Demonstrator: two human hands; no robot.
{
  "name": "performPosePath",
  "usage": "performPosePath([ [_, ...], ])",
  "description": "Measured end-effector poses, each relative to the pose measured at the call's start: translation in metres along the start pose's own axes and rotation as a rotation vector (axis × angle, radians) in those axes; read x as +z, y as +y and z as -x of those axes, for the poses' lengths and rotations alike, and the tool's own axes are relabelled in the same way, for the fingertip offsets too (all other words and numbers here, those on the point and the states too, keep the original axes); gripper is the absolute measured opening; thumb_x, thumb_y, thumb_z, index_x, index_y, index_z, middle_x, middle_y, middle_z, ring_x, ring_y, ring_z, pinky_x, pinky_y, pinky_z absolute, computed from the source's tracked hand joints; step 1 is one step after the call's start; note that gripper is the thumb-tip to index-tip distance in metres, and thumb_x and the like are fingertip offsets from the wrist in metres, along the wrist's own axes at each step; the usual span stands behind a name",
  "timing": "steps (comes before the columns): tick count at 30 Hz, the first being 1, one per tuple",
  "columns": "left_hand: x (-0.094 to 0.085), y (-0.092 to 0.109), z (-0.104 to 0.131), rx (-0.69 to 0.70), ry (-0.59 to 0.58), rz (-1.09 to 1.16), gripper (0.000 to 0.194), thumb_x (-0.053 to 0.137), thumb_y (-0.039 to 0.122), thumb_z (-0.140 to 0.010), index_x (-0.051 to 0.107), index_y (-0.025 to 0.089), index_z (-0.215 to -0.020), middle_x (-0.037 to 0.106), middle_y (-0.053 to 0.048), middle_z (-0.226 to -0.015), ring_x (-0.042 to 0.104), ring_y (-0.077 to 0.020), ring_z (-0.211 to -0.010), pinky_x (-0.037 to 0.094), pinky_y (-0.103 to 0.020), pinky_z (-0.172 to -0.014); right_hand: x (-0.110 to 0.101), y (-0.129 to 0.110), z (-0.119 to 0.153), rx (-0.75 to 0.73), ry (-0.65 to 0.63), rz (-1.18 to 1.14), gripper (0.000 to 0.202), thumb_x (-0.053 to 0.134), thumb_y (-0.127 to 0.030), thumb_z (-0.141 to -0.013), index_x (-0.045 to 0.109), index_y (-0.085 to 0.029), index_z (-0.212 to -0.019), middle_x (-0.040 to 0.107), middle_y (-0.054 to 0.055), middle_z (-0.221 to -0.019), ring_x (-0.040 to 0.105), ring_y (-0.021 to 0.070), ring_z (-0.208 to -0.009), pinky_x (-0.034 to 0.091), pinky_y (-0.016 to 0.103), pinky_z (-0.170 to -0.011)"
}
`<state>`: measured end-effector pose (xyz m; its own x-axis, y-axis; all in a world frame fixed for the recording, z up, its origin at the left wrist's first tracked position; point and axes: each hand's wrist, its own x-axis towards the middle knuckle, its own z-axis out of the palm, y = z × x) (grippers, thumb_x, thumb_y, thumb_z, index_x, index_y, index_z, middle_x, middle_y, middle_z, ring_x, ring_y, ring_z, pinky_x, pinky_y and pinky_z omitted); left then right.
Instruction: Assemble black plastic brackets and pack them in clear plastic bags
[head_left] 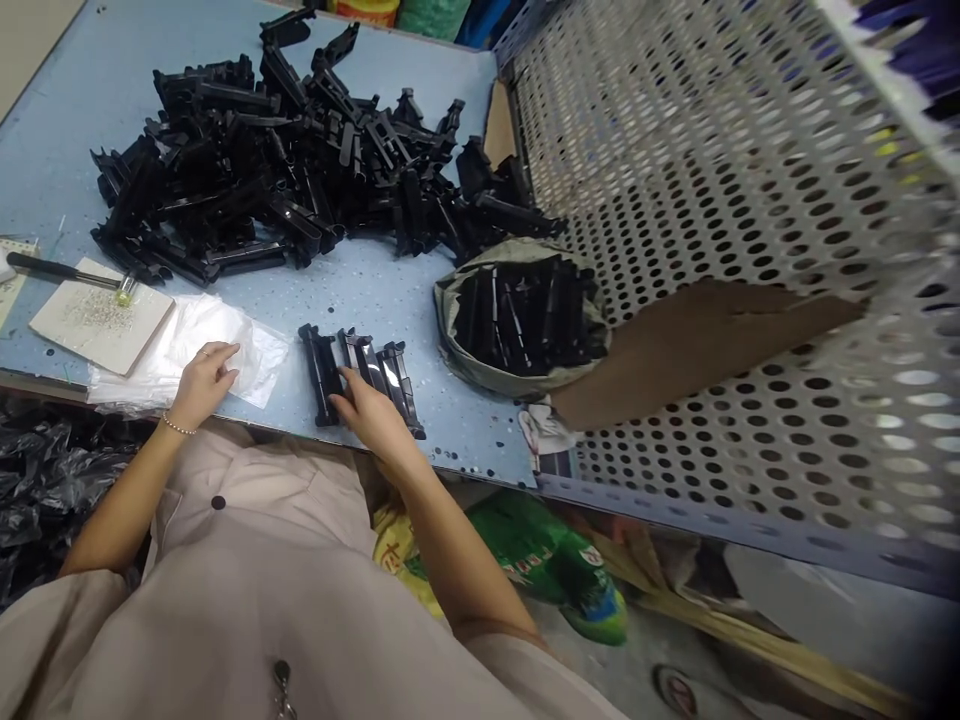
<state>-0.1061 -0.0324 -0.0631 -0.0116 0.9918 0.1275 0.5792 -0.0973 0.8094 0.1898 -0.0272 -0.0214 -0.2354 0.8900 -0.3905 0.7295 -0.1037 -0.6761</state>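
Note:
My left hand (204, 382) is over a stack of clear plastic bags (259, 345) near the table's front edge. Its fingers are stretched out and hold nothing. My right hand (371, 412) rests on a short row of black plastic parts, long and narrow, lying side by side. Its thumb and forefinger are apart and touch the parts; the other fingers are partly hidden. The leftmost black plastic part (321, 375) is left of the thumb, and the rightmost part (401, 385) lies beyond the knuckles.
A large heap of similar black parts (255, 190) covers the table's far side. More stand in a round fabric-lined container (480, 375) at right, beside brown cardboard (675, 350) and a perforated metal panel (750, 200). A black-handled tool (60, 268) lies across a pale board (97, 335) at left.

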Motion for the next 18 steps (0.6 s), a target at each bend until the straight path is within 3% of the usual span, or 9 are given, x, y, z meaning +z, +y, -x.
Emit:
performPosePath([
  [3, 0.006, -0.002, -0.003, -0.008, -0.027, 0.094, 0.043, 0.066, 0.022, -0.084, 0.070, 0.020, -0.126, 0.063, -0.010, -0.125, 0.059, -0.0106, -0.071, 0.058, -0.030, -0.074, 0.016, -0.001, 0.003, 0.013, -0.273, -0.763, 0.044, 0.064, -0.043, -0.091, 0.057, -0.021, -0.129, 0.061, 0.000, -0.077, 0.056, 0.0131, -0.055, 0.047, 0.024, -0.049],
  [5, 0.004, -0.006, -0.006, 0.013, -0.039, 0.136, 0.047, 0.065, 0.019, -0.082, 0.068, 0.019, -0.129, 0.062, -0.012, -0.131, 0.061, -0.0114, -0.075, 0.058, -0.029, -0.075, 0.034, -0.007, 0.004, 0.104, -0.479, -1.119, 0.039, 0.075, -0.043, -0.083, 0.060, -0.020, -0.111, 0.056, -0.002, -0.069, 0.052, 0.0103, -0.052, 0.039, 0.018, -0.041],
  [7, -0.002, -0.011, -0.008, 0.031, -0.034, 0.106, 0.053, 0.062, 0.016, -0.083, 0.063, 0.018, -0.136, 0.058, -0.014, -0.138, 0.062, -0.0113, -0.075, 0.059, -0.029, -0.075, 0.050, -0.013, -0.001, 0.220, -0.587, -1.320, 0.034, 0.080, -0.036, -0.080, 0.058, -0.019, -0.101, 0.056, -0.001, -0.069, 0.049, 0.0074, -0.051, 0.035, 0.014, -0.038],
  [10, -0.014, -0.009, -0.004, 0.106, -0.011, -0.070, 0.064, 0.058, 0.013, -0.087, 0.049, 0.020, -0.150, 0.049, -0.018, -0.149, 0.068, -0.0138, -0.085, 0.061, -0.033, -0.084, 0.065, -0.019, -0.012, 0.322, -0.609, -1.421, 0.029, 0.077, -0.029, -0.083, 0.055, -0.020, -0.099, 0.058, -0.001, -0.071, 0.047, 0.0051, -0.050, 0.035, 0.011, -0.038],
  [12, -0.015, 0.002, 0.005, 0.264, -0.035, -0.165, 0.069, 0.050, 0.007, -0.090, 0.039, 0.022, -0.157, 0.046, -0.017, -0.153, 0.067, -0.0210, -0.113, 0.058, -0.038, -0.100, 0.070, -0.025, -0.021, 0.274, -0.559, -1.366, 0.028, 0.076, -0.030, -0.084, 0.056, -0.020, -0.099, 0.058, -0.001, -0.071, 0.049, 0.0062, -0.050, 0.039, 0.013, -0.039],
  [14, -0.009, 0.018, 0.017, 0.445, -0.115, -0.170, 0.076, 0.041, 0.001, -0.091, 0.027, 0.024, -0.162, 0.044, -0.017, -0.156, 0.054, -0.0260, -0.138, 0.052, -0.043, -0.112, 0.075, -0.032, -0.026, 0.143, -0.386, -1.187, 0.026, 0.072, -0.032, -0.085, 0.056, -0.020, -0.102, 0.059, -0.001, -0.072, 0.053, 0.0086, -0.052, 0.044, 0.017, -0.043],
  [16, 0.001, 0.033, 0.029, 0.548, -0.208, -0.108, 0.080, 0.039, -0.001, -0.092, 0.019, 0.027, -0.164, 0.043, -0.016, -0.158, 0.049, -0.0271, -0.143, 0.052, -0.045, -0.112, 0.078, -0.040, -0.028, -0.007, -0.113, -0.899, 0.025, 0.065, -0.033, -0.089, 0.056, -0.021, -0.109, 0.061, -0.002, -0.076, 0.058, 0.0114, -0.056, 0.050, 0.023, -0.053],
  [18, 0.007, 0.041, 0.038, 0.529, -0.265, -0.029, 0.078, 0.045, 0.004, -0.094, 0.021, 0.028, -0.164, 0.044, -0.017, -0.156, 0.061, -0.0256, -0.129, 0.061, -0.041, -0.099, 0.079, -0.046, -0.028, -0.137, 0.093, -0.613, 0.033, 0.059, -0.031, -0.092, 0.052, -0.022, -0.123, 0.063, -0.001, -0.083, 0.062, 0.0149, -0.066, 0.053, 0.028, -0.064],
])
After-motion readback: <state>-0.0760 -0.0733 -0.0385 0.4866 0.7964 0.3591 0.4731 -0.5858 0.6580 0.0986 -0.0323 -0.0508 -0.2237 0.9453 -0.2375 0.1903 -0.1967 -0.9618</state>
